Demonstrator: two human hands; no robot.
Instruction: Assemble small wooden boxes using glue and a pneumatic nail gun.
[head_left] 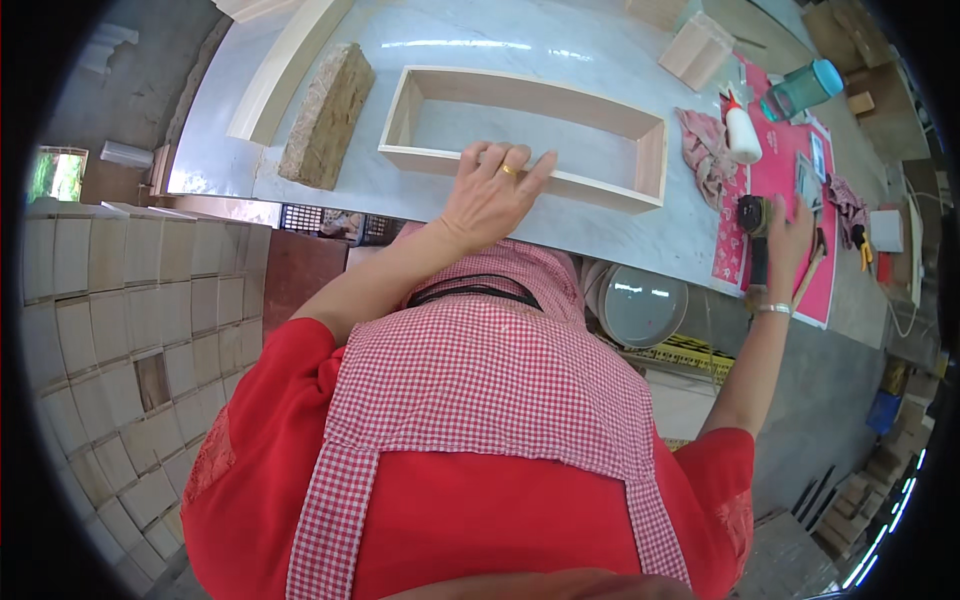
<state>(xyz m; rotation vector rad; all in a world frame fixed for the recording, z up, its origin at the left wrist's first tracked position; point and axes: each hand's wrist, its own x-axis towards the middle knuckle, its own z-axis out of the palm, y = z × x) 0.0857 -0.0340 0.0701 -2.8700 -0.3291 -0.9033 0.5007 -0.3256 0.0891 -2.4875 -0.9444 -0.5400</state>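
A long, shallow frame of pale wood (610, 192) lies on the table in front of me; the tabletop shows through its bottom. My left hand (497, 192), with a gold ring, has its fingers bent over the frame's near wall. At the far right, my right hand (788, 245) reaches over a pink printed sheet (785, 150), fingers apart. Just left of it, close or touching, sits a dark tool with a rounded head (753, 215). A thin wooden handle (811, 265) lies on its other side. Part of what is under the palm is hidden.
Left of the frame rests a rough brown block (328, 115), then pale wooden boards (290, 70). A white glue bottle (741, 133), a teal water bottle (803, 90), a crumpled cloth (706, 155) and a wooden block (697, 50) stand right. Stacked wood pieces (150, 300) fill the lower left.
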